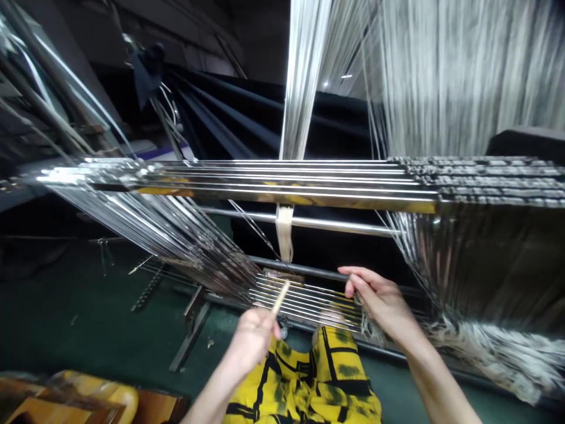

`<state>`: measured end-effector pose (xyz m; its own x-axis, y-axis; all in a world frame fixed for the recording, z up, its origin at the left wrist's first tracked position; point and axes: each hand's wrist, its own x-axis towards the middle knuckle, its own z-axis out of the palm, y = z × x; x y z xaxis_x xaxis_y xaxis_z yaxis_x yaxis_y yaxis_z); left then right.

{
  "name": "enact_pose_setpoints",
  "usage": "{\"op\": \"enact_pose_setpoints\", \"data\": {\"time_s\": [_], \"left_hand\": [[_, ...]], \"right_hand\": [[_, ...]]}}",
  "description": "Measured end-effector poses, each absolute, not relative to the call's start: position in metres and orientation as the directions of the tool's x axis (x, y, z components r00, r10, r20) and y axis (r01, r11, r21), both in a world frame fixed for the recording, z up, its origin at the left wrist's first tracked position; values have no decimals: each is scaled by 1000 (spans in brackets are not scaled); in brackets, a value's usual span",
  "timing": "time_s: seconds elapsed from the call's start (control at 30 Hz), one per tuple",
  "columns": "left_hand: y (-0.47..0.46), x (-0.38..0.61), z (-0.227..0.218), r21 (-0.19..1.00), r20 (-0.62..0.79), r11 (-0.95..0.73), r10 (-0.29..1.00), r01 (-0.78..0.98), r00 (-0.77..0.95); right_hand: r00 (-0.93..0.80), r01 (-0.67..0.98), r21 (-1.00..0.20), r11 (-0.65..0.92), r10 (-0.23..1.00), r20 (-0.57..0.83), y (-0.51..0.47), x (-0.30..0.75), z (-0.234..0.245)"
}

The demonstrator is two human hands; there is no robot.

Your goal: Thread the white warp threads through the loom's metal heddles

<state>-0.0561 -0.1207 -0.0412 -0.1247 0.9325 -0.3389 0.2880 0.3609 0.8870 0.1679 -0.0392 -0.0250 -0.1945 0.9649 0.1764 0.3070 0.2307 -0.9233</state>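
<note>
My left hand (256, 335) is closed around a short pale stick (281, 296), which points up and away over the lower metal rods (304, 299). To its right, my right hand (375, 294) has its thumb and index finger pinched together near the rods' right ends. What those fingers hold, if anything, is too small to make out. Some loose pale threads (366, 321) hang just below that hand. Beyond both hands a narrow band of cream yarn (285, 235) comes down behind the upper metal bars (286, 191).
Thin metal heddles (185, 235) slant down at the left. Dense pale threads (463, 76) hang at the right, with a loose thread heap (507, 353) below. Yellow-and-black patterned clothing (309, 383) covers my lap. A yellow seat (101, 394) stands at lower left on the green floor (150, 347).
</note>
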Motion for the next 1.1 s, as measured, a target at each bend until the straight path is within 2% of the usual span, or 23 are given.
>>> {"op": "enact_pose_setpoints", "data": {"time_s": [0.1,0.17,0.2,0.27,0.33,0.4,0.47,0.5,0.53,0.57,0.63,0.67,0.73,0.9,0.97,1.03,1.1], "left_hand": [[-118,-23,-46,938,-319,312,948,154,22],[-117,-24,-46,929,-367,369,924,-2,102],[-117,-31,-47,896,-405,428,897,-117,178],[-119,-48,-47,744,-431,576,800,-337,417],[-122,-55,-47,650,-332,646,716,-400,614],[-126,-44,-43,748,-271,591,687,-302,674],[-128,-17,-39,929,-316,369,822,-18,474],[-128,-2,-39,961,-261,210,905,181,336],[-128,10,-39,918,-155,81,974,388,165],[-127,18,-40,818,-47,23,999,575,27],[-124,18,-44,606,57,91,986,790,-157],[-123,11,-46,541,46,155,976,827,-213],[-122,-9,-49,512,-36,248,963,823,-268],[-122,-29,-51,681,-120,240,969,692,-217],[-125,-26,-50,700,-111,198,979,686,-169],[-127,-30,-46,661,-72,138,990,738,-120],[-124,-38,-41,608,50,50,994,793,-101]], "right_hand": [[-168,284,-927,245,964,204,-41,162,-17],[-187,303,-915,268,958,218,-40,163,-15],[-189,323,-907,272,957,220,-40,167,-16],[-152,351,-898,265,963,224,-39,178,-21],[-90,347,-907,240,971,222,-39,189,-28],[-45,316,-926,208,978,204,-39,195,-33],[-21,288,-941,175,984,177,-39,195,-34],[-8,274,-949,157,987,161,-38,194,-33],[4,261,-956,137,990,143,-38,193,-33],[16,252,-961,117,992,125,-36,192,-33],[43,251,-964,88,994,102,-33,193,-36],[61,256,-963,79,993,98,-32,195,-38],[72,265,-961,84,992,107,-31,196,-42],[-52,199,-969,144,989,136,-37,181,-32],[-105,203,-966,160,984,141,-40,174,-26],[-139,244,-951,188,978,157,-42,170,-24],[-160,306,-926,221,971,179,-43,167,-24]]}}
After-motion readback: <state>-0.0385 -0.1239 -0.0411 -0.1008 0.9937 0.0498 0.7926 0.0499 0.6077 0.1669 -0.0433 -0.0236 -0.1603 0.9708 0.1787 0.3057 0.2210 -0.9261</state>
